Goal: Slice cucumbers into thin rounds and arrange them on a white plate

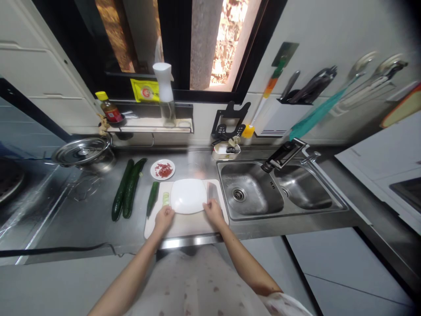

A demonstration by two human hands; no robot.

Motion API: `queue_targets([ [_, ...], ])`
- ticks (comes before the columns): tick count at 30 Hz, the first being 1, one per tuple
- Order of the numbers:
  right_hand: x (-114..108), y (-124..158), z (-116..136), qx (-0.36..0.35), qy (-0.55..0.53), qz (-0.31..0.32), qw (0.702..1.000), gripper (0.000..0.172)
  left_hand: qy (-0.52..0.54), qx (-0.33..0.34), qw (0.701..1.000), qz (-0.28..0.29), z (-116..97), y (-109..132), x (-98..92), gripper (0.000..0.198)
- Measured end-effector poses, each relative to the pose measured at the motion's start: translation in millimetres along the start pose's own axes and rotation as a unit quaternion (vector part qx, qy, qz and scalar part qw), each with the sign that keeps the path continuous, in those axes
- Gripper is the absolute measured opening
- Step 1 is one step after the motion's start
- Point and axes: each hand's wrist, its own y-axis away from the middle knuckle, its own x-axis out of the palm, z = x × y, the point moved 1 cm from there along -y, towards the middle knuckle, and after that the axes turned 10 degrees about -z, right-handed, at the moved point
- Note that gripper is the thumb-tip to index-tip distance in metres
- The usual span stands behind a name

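Note:
A white plate is above the cutting board, and I cannot tell whether it rests on it. My left hand pinches the plate's near left edge. At its near right edge my right hand grips it too. Pale green cucumber slices lie left of the plate, partly hidden by it. Beside them is a cut piece of cucumber at the board's left edge. A knife blade shows on the board beyond my right hand; its handle is hidden.
Two whole cucumbers lie on the counter at left, near a lidded steel pot. Behind the board stands a small plate of chopped red bits. A double sink with a black faucet is at right.

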Motion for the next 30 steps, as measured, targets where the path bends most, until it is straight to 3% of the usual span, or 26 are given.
queue_targets([
  [7,7.2,13.9,-6.6,0.030,-0.007,0.015,0.999,0.014,-0.017,-0.005,1.000,0.005,7.7,12.8,-3.2,0.012],
  [16,12.8,24.2,-13.1,0.012,0.026,0.010,1.000,0.015,-0.020,-0.023,0.999,0.013,15.1,24.2,-2.1,0.010],
  [30,2.0,29.7,-2.0,0.007,0.146,0.062,0.987,0.023,-0.040,-0.016,0.999,0.006,28.0,26.1,8.7,0.014],
])
